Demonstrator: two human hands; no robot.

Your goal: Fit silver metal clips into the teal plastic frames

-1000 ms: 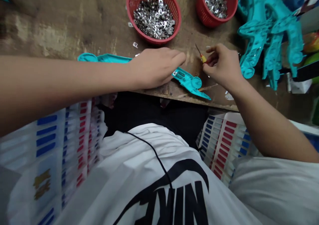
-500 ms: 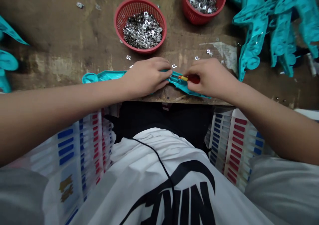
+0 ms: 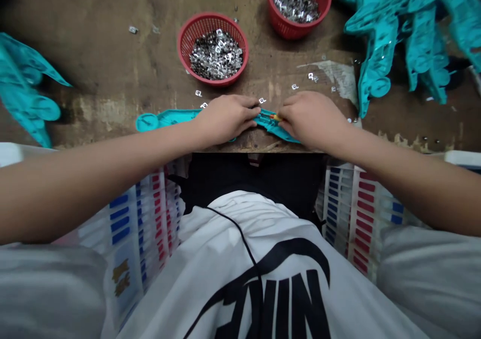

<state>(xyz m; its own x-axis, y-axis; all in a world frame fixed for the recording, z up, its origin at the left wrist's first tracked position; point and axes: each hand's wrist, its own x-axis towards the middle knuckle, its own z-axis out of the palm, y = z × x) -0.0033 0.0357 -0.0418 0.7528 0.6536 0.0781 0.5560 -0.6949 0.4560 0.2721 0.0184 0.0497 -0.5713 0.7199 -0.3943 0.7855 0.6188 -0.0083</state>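
Long turquoise plastic moulding [image 3: 176, 115] is clasped by left hand [image 3: 229, 118] at near edge of brown wooden table [image 3: 120, 68]; slim yellow-and-red tool [image 3: 277, 117] is gripped by right hand [image 3: 311, 118]. Moulding should be kept braced, tool held in line with it

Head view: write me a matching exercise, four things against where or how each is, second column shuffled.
Things
1. Left hand
2. Right hand
3. Heaped metal pieces
4. Black cord

Places and states
A. Inside two red baskets
B. Gripping a tool with some yellow showing
C. Lying over the white shirt
D. Holding the long teal part

Pairs: 1-D, 2-B, 3-A, 4-C.
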